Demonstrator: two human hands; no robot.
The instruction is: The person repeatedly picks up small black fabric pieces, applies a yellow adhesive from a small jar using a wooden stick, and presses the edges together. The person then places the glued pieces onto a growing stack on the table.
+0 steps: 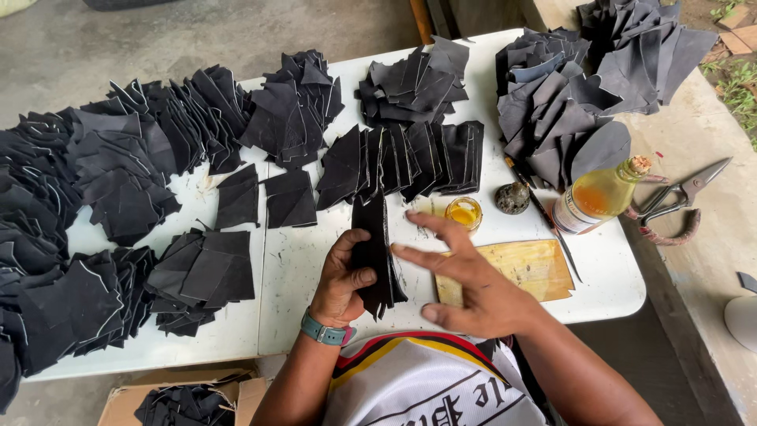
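— Low in the middle of the frame, what have you got?

— My left hand (344, 278) grips a small stack of black leather pieces (377, 256), upright on edge, thumb on one face and fingers curled round the other. My right hand (467, 278) hovers just beside it, fingers spread flat, holding nothing.

— Which step is that, would you say?

— I judge I'm squaring the stack up. Next calls for a light pat with the flat palm so the edges line up without slipping.

— And around it?

— Just beyond the stack, a fanned row of cut pieces (410, 162) lies on the white tabletop (315, 260). A small yellow glue jar (464, 212) sits right of that, near a wooden board (524, 268) under my right hand. Further right stand a bottle of amber liquid (598, 197) and shears (682, 201). More heaps of black pieces (118, 173) crowd the left.

— Anything you can't make out?

— How many pieces I hold; the lower end is hidden behind my palm. A cardboard box (185, 398) is cut off at the bottom edge.
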